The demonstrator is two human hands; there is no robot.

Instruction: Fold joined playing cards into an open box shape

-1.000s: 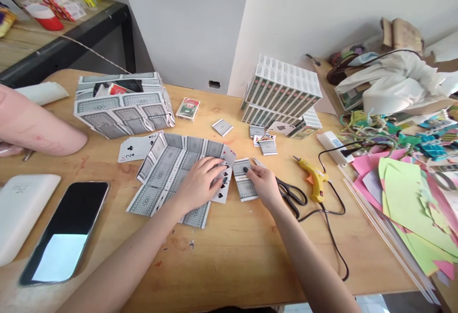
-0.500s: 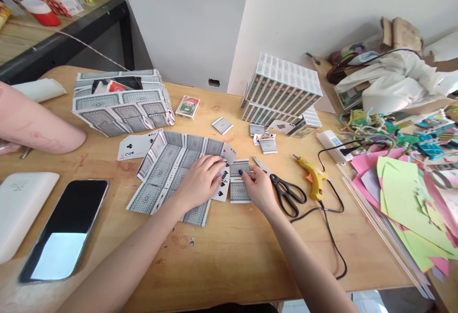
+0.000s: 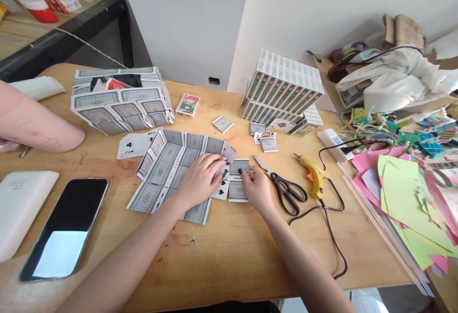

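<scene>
A panel of joined playing cards (image 3: 162, 165), patterned backs up with raised edges at its back and left, lies on the table. My left hand (image 3: 201, 179) rests over its right part, fingers bent around a spade card (image 3: 222, 190) at the edge; the exact contact is partly hidden. Just right of it is a piece with two card-back sections (image 3: 237, 190), lying close to the spade card. My right hand (image 3: 258, 185) pinches that piece by its right side, thumb on top. Scissors (image 3: 288, 191) with black handles lie beside my right hand.
A yellow glue gun (image 3: 315, 174) with its cord lies right, near a power strip (image 3: 334, 143). Stacked card boxes (image 3: 282, 88) and a card-built box (image 3: 121, 103) stand behind. A phone (image 3: 64, 229) lies left; another person's arm (image 3: 39, 117) reaches in there.
The two-section card piece and my right hand have shifted very slightly left toward the spade card. My left hand stays in place on the panel.
</scene>
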